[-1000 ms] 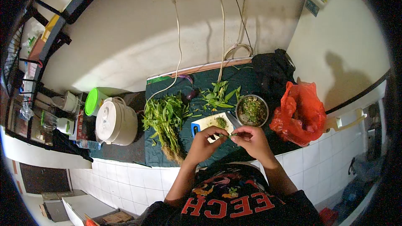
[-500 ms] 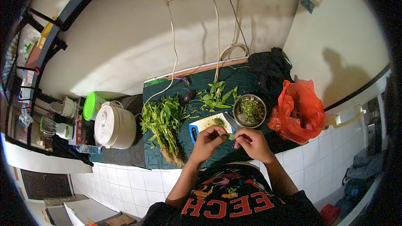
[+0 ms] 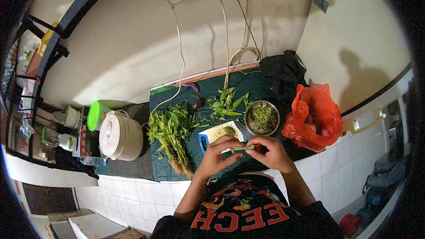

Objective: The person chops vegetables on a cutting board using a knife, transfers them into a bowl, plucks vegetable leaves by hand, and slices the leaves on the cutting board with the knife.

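Two hands, left (image 3: 216,156), right (image 3: 273,154) | green leaf (image 3: 242,148) | shirt (image 3: 245,210): "EECH"

One camera, worn on your head; view faces forward and steeply down. Your shirt (image 3: 243,199) fills bottom centre, close in; left hand (image 3: 217,156) and right hand (image 3: 268,152) sit near, just below mid-frame. Counter (image 3: 212,82) lies beyond, wall (image 3: 119,40) farther off, up top. Very wide lens: dark round border, shelf (image 3: 82,8) bowed at left, counter's back edge climbing rightward.
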Available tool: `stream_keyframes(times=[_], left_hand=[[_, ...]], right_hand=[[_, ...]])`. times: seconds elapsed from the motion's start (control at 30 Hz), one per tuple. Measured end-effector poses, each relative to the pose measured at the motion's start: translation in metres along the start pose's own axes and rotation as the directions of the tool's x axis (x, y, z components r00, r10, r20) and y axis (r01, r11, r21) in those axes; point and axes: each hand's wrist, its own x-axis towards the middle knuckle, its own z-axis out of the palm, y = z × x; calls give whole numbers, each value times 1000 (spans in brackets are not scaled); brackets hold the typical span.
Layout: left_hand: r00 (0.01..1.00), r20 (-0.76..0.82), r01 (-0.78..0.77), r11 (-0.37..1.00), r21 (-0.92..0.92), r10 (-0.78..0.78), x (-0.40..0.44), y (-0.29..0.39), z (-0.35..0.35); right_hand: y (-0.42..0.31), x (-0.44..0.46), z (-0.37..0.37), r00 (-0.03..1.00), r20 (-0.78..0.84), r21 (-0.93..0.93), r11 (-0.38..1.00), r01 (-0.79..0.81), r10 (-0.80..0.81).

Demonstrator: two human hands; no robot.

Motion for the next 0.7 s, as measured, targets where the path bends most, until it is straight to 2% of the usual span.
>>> stream_keyframes(times=[0.07,0.13,0.27,0.33,0.37,0.43,0.47,0.53,0.57,0.63,0.7], left_hand=[[1000,-8,28,999,26,-28,-2,-1,1],[990,-50,-112,961,251,129,-4,-10,1],[967,-75,-207,923,325,243,-5,-14,4],[958,-89,-223,902,369,273,-5,-8,4],[957,-89,-225,902,369,276,-6,-8,6],[972,-161,-134,967,215,171,-6,-10,9],[972,-162,-136,967,215,173,-5,-10,9],[977,-146,-130,978,160,154,-5,-9,9],[977,-145,-132,978,160,155,-4,-7,8],[977,-59,-179,941,286,203,-2,1,4],[978,-52,-180,940,290,203,-3,-2,4]], right_hand=[[-1,-1,-2,1000,6,7,1000,-21,21],[-1,-1,-4,1000,-5,-4,1000,-23,22],[-2,-2,-4,999,-38,-31,999,14,-15],[-5,-4,-5,998,-23,14,998,-61,61],[-7,-5,-4,998,-23,12,998,-60,60],[-11,-4,-1,994,-80,55,996,-71,76],[-13,-5,-1,994,-81,54,996,-69,73],[-16,-6,-1,985,-66,83,984,-156,162],[-17,-5,-2,985,-67,82,984,-156,161],[-19,-4,-5,990,-43,59,990,-130,132],[-24,-5,-7,987,-28,48,986,-158,159]])
